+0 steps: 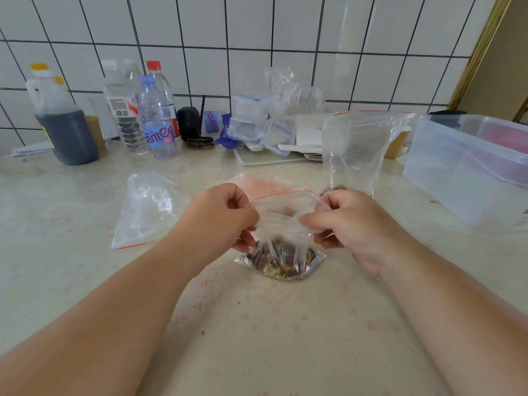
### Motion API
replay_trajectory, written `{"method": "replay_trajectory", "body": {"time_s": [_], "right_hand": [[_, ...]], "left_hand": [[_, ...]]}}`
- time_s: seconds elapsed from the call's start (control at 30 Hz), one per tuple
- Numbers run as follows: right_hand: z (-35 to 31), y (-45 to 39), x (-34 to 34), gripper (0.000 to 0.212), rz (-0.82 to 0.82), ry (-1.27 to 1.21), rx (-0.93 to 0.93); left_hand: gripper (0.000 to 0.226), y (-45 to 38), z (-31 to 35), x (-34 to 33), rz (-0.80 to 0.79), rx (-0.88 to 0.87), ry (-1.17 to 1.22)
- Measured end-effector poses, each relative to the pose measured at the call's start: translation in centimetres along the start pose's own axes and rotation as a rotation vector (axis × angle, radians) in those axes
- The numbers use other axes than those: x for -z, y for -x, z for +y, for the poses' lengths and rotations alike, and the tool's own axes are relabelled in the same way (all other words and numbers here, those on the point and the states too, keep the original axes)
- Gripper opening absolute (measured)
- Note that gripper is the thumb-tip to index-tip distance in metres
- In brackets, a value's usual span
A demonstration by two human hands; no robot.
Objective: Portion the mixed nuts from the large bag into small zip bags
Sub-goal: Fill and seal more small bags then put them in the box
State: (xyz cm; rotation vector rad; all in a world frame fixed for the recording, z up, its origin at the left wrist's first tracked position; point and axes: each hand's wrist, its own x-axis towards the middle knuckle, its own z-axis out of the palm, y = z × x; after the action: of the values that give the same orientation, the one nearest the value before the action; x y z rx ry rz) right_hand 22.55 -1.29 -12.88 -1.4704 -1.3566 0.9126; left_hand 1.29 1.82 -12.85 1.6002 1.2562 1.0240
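Far left of the counter (71,281): dark-liquid jug (64,130) and water bottles (145,115) against the tiled wall, well apart from the work. Not a concern.

Left of centre: an empty zip bag (143,212) lies flat, red seal toward the near edge. It appears unfilled, so the portioning is judged unfinished.

Centre: left hand (220,221) pinches the left end of the mouth of the small zip bag (281,224); the mixed nuts (281,261) sit in the bag's bottom, which rests on the counter. Right hand (351,224) pinches the right end of the same mouth. The mouth gapes between the two hands, red seal strip bowed upward, not pressed together.

Risks, as judged:
- Seal pressed unevenly from the ends could leave a gap mid-strip; nuts escape when the bag is laid down.
- Film is bunched and twisted just below the pinch; a fold caught in the track would stop closure.
- Trapped air would puff the bag.

Right of centre: large bag (357,150) stands upright and open just beyond the right hand, slack-walled. A knock from the right wrist could topple it; its contents are hard to make out.

Far right: translucent plastic tub (468,164), clear of the hands.
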Motion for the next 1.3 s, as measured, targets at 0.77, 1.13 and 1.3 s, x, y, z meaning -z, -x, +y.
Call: {"method": "replay_trajectory", "body": {"time_s": [0.77, 1.13, 1.3], "right_hand": [[-0.6, 0.5, 0.2, 0.034, 0.199, 0.300, 0.132], [-2.3, 1.0, 0.3, 0.031, -0.213, -0.560, -0.049], [-2.2, 1.0, 0.4, 0.026, -0.306, -0.583, 0.010]], "left_hand": [[0.017, 0.1, -0.2, -0.1, 0.121, -0.100, -0.267], [0.011, 0.3, 1.1, 0.3, -0.183, 0.096, 0.552], [0.015, 0.1, 0.9, 0.2, -0.204, 0.099, 0.587]]}}
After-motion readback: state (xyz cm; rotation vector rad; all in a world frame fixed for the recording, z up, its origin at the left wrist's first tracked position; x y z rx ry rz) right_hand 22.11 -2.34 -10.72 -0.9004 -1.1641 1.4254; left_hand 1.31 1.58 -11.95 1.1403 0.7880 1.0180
